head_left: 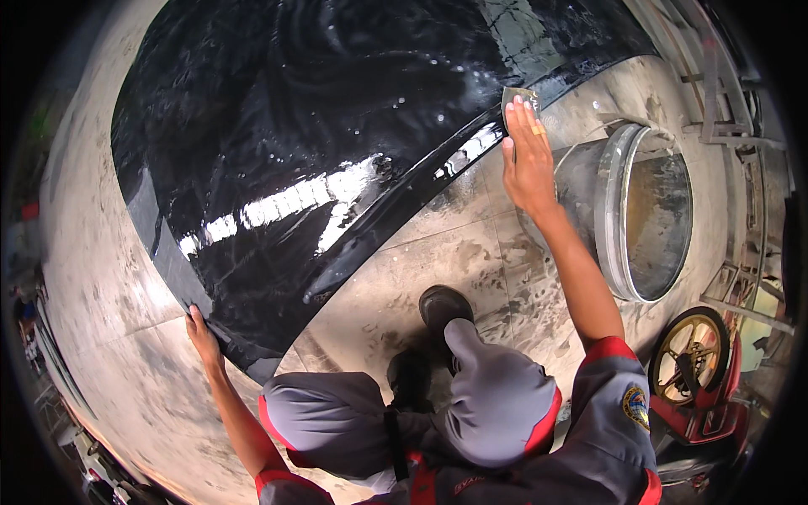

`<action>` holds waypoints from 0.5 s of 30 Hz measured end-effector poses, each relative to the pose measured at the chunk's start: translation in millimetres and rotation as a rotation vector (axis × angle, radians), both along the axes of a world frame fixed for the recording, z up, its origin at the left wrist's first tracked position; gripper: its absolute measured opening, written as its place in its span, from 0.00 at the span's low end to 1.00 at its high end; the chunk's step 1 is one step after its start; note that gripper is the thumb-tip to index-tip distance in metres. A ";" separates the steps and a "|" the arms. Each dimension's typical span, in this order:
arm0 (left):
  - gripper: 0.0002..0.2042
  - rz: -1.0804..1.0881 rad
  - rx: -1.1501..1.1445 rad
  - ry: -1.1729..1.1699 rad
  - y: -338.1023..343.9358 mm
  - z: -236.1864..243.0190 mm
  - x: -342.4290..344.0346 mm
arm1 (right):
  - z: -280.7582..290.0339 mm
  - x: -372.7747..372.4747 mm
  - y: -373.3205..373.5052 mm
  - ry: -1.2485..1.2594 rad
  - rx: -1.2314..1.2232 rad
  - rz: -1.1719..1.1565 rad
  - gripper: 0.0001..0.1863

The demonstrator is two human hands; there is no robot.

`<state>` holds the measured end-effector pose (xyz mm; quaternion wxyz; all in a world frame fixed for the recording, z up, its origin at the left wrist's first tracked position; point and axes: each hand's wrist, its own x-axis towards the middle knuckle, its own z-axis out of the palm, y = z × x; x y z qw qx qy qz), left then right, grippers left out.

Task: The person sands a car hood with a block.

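Note:
A large, wet, glossy black car body panel (252,143) lies before me, with bright reflections and dull grey patches on it. My right hand (530,172) is stretched toward its right edge, fingers long and flat over a small grey sheet that looks like sandpaper (512,94). The thumb sits beside the sheet, against the panel's raised rim. My left hand (204,338) holds the near left edge of the panel, its fingertips on top; the rest of that grip is hidden.
A metal-rimmed bucket (619,210) stands on its side of the stained tiled floor (454,252), right of the panel, with cloudy brownish liquid inside. A red motorcycle (703,421) with a gold-coloured wheel is at the lower right. Metal frames (711,93) line the right side.

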<state>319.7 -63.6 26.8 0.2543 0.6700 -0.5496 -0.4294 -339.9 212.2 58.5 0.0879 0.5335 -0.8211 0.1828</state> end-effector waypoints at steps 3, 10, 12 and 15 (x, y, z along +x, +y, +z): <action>0.31 0.050 -0.069 -0.222 0.3 3.3 -3.1 | 1.2 24.4 10.0 -0.043 0.116 0.108 0.29; 0.31 0.001 0.027 -0.204 9.0 20.1 -13.6 | 69.9 37.0 -23.9 -0.034 0.541 0.904 0.36; 0.30 -0.013 0.030 -0.088 11.0 22.6 -15.7 | 86.0 32.3 -49.5 0.030 0.683 1.023 0.39; 0.29 -0.022 0.048 -0.014 6.7 20.7 -19.5 | 87.7 55.3 -82.0 0.099 0.888 1.152 0.38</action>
